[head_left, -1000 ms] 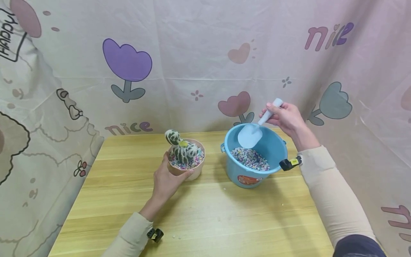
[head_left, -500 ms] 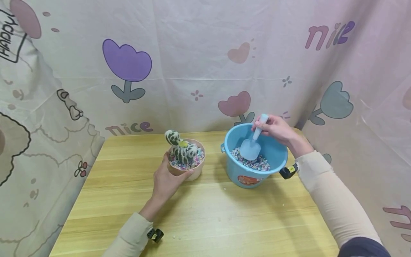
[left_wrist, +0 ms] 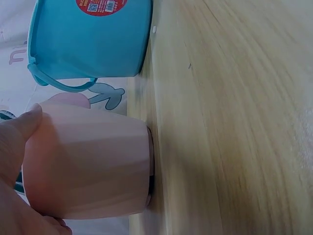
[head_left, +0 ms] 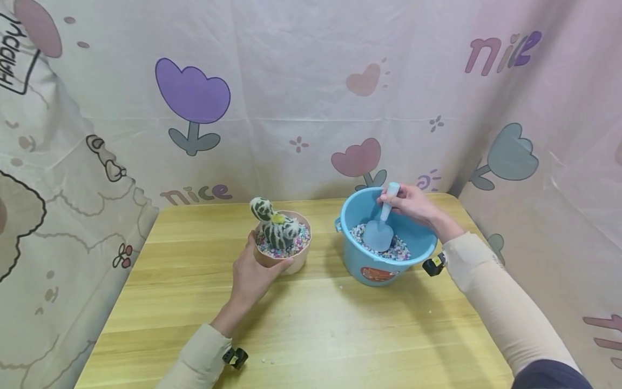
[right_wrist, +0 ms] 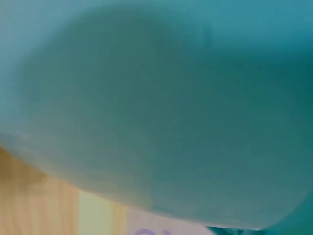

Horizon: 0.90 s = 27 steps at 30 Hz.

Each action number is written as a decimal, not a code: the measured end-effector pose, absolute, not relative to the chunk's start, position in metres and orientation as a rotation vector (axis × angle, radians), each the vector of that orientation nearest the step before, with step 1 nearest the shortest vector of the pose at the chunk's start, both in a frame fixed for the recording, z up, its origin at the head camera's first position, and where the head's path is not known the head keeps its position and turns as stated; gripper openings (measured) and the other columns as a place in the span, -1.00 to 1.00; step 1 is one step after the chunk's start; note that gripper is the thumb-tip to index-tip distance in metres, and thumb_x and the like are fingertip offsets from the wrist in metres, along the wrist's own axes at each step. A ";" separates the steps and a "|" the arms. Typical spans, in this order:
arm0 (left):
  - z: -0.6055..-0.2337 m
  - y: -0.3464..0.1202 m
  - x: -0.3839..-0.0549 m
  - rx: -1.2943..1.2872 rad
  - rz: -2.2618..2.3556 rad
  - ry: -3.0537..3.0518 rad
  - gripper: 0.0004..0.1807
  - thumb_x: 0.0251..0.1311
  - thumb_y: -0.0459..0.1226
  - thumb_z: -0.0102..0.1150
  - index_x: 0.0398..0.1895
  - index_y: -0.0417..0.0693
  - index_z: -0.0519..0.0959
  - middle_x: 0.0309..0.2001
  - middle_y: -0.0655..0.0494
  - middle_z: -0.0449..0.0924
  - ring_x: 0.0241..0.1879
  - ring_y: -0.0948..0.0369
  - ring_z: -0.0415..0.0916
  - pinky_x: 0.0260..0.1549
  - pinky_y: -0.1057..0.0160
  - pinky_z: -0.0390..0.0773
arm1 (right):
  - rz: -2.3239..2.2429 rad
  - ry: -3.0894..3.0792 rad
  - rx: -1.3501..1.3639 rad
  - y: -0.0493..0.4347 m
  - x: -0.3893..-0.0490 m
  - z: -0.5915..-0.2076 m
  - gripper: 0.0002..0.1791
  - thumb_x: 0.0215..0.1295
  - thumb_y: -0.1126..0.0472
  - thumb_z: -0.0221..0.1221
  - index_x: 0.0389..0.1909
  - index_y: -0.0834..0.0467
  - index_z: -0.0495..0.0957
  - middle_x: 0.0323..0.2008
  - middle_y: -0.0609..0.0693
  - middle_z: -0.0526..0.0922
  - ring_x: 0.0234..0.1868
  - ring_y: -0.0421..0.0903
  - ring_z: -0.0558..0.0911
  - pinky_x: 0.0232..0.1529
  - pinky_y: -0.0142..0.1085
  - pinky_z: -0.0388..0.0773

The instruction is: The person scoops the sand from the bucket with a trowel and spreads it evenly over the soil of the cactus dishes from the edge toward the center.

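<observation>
My left hand point(head_left: 252, 275) grips the near left side of a pale pink flower pot point(head_left: 298, 263), thumb and fingers spread around its rim. In the pot a striped green-and-white cactus point(head_left: 277, 233) stands among multicoloured pebbles point(head_left: 298, 243). The left wrist view shows the pot point(left_wrist: 93, 161) standing on the table. My right hand point(head_left: 413, 204) pinches the handle of a light blue scoop point(head_left: 378, 236) over a blue bucket point(head_left: 357, 265). The scoop's blade is down at the pebbles point(head_left: 400, 250) inside the bucket. In the right wrist view the bucket wall point(right_wrist: 161, 122) hides the hand.
A wooden table point(head_left: 311, 340) carries both containers, with the bucket to the right of the pot. A few stray pebbles point(head_left: 267, 361) lie on it. A printed cloth point(head_left: 286, 81) hangs behind and at both sides. The bucket's folded handle point(left_wrist: 63, 87) faces the pot.
My right hand has moved down and a little left, lowering the scoop from above the bucket's rim to the pebbles inside. The left hand and pot have stayed in place.
</observation>
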<state>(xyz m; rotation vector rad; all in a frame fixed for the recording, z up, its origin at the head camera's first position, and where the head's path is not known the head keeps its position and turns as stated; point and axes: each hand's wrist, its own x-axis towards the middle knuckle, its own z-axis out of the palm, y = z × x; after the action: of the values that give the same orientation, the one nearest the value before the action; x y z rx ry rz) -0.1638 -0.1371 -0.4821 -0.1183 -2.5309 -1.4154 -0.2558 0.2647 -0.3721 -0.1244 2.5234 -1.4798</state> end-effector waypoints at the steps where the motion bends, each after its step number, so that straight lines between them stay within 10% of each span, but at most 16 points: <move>1: -0.482 -0.137 -0.164 -0.123 -1.414 -2.530 0.27 -0.08 0.12 0.69 0.68 0.13 0.13 0.52 -0.11 0.43 0.48 -0.15 0.41 0.45 -0.38 0.37 | -1.428 2.567 -0.111 0.264 -0.255 -0.370 -0.64 0.57 0.10 0.21 0.12 0.32 0.53 0.08 0.27 0.72 0.18 0.11 0.69 0.41 0.10 0.57; 27: -0.482 -0.136 -0.164 -0.149 -1.360 -2.571 0.28 -0.09 0.13 0.69 0.66 0.01 0.16 0.50 -0.17 0.44 0.47 -0.19 0.41 0.44 -0.38 0.38 | -1.109 2.879 0.100 0.264 -0.241 -0.344 -0.48 0.43 -0.04 0.35 -0.16 0.44 0.70 -0.26 0.34 0.80 -0.20 0.23 0.85 -0.05 0.06 0.80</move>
<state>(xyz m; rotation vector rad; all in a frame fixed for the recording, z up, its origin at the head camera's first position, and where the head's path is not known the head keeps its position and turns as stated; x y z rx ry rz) -0.1645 -0.1362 -0.4818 -0.1485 -2.5706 -1.3598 -0.2411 0.2640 -0.3435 0.0998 2.8790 -1.1087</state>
